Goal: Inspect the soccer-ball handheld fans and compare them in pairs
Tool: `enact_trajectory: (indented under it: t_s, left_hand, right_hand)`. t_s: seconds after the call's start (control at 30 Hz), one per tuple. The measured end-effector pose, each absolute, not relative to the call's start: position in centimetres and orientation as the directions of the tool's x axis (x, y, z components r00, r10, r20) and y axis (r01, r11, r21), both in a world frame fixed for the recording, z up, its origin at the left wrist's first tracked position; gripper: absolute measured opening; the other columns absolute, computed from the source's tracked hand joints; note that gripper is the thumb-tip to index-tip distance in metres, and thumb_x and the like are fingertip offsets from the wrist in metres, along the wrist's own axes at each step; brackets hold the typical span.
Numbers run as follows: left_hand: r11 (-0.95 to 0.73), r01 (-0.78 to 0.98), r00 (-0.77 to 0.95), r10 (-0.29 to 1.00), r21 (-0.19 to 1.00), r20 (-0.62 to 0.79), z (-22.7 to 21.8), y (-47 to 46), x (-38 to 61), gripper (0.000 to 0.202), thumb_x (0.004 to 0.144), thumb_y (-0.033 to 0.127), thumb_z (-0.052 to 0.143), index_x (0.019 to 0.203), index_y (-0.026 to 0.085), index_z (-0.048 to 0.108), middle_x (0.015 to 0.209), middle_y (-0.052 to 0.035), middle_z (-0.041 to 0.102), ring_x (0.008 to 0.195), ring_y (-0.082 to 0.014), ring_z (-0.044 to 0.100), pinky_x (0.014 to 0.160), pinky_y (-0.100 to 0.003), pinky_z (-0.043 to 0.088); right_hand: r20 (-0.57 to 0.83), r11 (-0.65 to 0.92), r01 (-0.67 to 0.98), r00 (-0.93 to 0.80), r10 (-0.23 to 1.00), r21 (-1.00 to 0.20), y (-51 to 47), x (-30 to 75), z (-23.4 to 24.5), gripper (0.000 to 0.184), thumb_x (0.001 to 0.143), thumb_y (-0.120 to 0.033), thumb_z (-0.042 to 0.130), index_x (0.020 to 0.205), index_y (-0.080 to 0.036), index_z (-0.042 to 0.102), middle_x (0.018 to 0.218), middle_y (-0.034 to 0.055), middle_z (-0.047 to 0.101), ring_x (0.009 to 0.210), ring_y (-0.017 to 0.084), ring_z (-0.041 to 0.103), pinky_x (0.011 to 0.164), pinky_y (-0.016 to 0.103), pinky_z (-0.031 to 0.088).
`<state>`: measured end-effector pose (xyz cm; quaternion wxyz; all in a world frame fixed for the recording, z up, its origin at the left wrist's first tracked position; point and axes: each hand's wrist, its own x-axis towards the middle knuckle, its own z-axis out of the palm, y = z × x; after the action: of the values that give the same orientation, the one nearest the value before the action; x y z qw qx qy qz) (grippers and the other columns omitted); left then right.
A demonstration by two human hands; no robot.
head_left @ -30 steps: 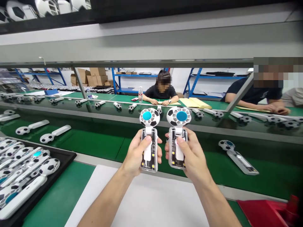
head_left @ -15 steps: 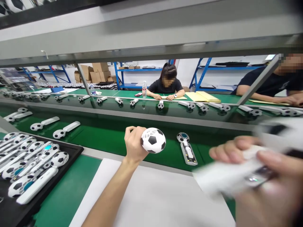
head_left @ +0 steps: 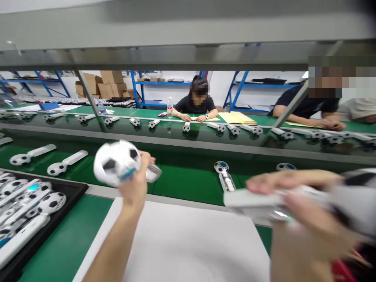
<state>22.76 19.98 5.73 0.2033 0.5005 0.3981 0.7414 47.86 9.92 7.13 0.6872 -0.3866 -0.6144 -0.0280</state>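
Above the far edge of the white sheet (head_left: 182,239), my left hand (head_left: 136,182) is closed round a handheld device (head_left: 110,162) with a football-patterned round head. That head points left, and a bit of its handle shows past my fingers on the right. At the right, my right hand (head_left: 311,219) grips a second device (head_left: 249,199) of the same kind by its white handle, with a small green light and a shiny part in view. Motion smears it, and its ball end reaches the right edge. Just beyond lies an opened device (head_left: 221,168) with its inner parts showing.
A black tray (head_left: 79,192) packed with such devices stands at left. More devices (head_left: 57,168) lie on the green belt (head_left: 176,184), and a row lies behind a rail. Two co-workers (head_left: 195,102) sit opposite, near a water bottle (head_left: 169,107). A grey beam (head_left: 176,31) crosses overhead.
My left hand has moved left and turned, so its device's head now points left. My right hand has shifted slightly left with its device. The whole view has swung a little right.
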Motion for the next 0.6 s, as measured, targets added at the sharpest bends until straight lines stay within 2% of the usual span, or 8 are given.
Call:
enact_trajectory:
  t_s: [0.1,0.17,0.23,0.3,0.4,0.47,0.53,0.6]
  left_hand:
    - [-0.661,-0.121,-0.512,0.680,0.740,0.525,8.7,17.1,21.7,0.015,0.073,0.020,0.065,0.073,0.023,0.051,0.058,0.0059,0.053,0.055,-0.0146,0.058,0.071,-0.039,0.062]
    - [-0.690,-0.103,-0.572,0.631,0.717,0.524,9.9,15.5,21.3,0.017,0.072,0.016,0.066,0.074,0.025,0.051,0.060,0.0066,0.053,0.058,-0.0149,0.057,0.078,-0.041,0.062]
    - [-0.716,-0.040,-0.585,0.582,0.697,0.564,10.5,14.6,21.2,0.022,0.069,0.013,0.068,0.076,0.026,0.052,0.061,0.0073,0.052,0.059,-0.0152,0.056,0.082,-0.041,0.061]
    - [-0.726,-0.056,-0.527,0.605,0.685,0.597,10.2,14.9,21.4,0.018,0.070,0.015,0.065,0.075,0.026,0.052,0.058,0.0071,0.052,0.055,-0.0159,0.054,0.076,-0.041,0.061]
    - [-0.648,-0.061,-0.352,0.726,0.759,0.592,8.2,17.1,22.0,0.013,0.072,0.026,0.068,0.078,0.023,0.056,0.066,0.0032,0.061,0.058,-0.0169,0.060,0.068,-0.039,0.059]
    - [-0.570,0.073,-0.190,0.797,0.818,0.573,6.0,19.5,22.5,0.029,0.064,0.032,0.076,0.087,0.021,0.061,0.086,-0.0012,0.068,0.075,-0.0191,0.066,0.075,-0.037,0.058]
    - [-0.495,0.165,-0.045,0.860,0.853,0.508,3.4,22.1,23.1,0.040,0.056,0.029,0.082,0.090,0.018,0.065,0.090,-0.0059,0.071,0.082,-0.0237,0.067,0.074,-0.037,0.056]
    - [-0.274,0.241,0.027,0.961,0.931,0.276,0.8,24.3,23.6,0.040,0.065,0.039,0.077,0.096,0.016,0.065,0.093,-0.0070,0.072,0.084,-0.0232,0.068,0.074,-0.033,0.054]
  right_hand:
    - [0.959,0.615,0.770,-0.017,0.283,-0.168,12.7,46.7,7.0,0.009,0.077,-0.015,0.071,0.079,-0.023,0.067,0.074,0.0021,0.070,0.068,0.020,0.068,0.064,0.033,0.053]
    - [0.921,0.554,0.828,-0.149,0.359,-0.082,14.3,46.9,6.5,0.010,0.079,-0.013,0.063,0.079,-0.022,0.068,0.079,0.0044,0.072,0.071,0.021,0.067,0.066,0.033,0.050]
    - [0.858,0.583,0.773,-0.100,0.504,-0.252,15.4,47.4,5.7,0.009,0.077,-0.018,0.062,0.083,-0.021,0.067,0.085,0.0063,0.071,0.074,0.022,0.066,0.066,0.033,0.050]
    - [0.759,0.568,0.664,0.000,0.651,-0.487,16.3,47.8,4.7,0.019,0.071,-0.022,0.069,0.090,-0.021,0.064,0.092,0.0067,0.068,0.080,0.022,0.065,0.070,0.033,0.052]
    - [0.485,0.321,0.529,0.204,0.850,-0.785,17.7,47.7,2.8,0.036,0.065,-0.032,0.079,0.095,-0.019,0.063,0.094,0.0063,0.069,0.085,0.023,0.065,0.075,0.034,0.052]
    - [0.313,0.148,0.471,0.294,0.903,-0.870,18.9,47.3,1.5,0.040,0.067,-0.042,0.079,0.093,-0.016,0.064,0.090,0.0077,0.071,0.085,0.025,0.066,0.075,0.034,0.051]
    - [0.240,0.079,0.459,0.303,0.922,-0.885,20.0,46.9,0.0,0.041,0.070,-0.047,0.077,0.091,-0.014,0.066,0.089,0.0095,0.073,0.087,0.026,0.067,0.075,0.034,0.051]
    - [0.214,0.054,0.472,0.291,0.932,-0.880,21.0,46.8,-1.4,0.043,0.071,-0.046,0.077,0.096,-0.013,0.065,0.095,0.0100,0.073,0.090,0.026,0.067,0.076,0.033,0.052]
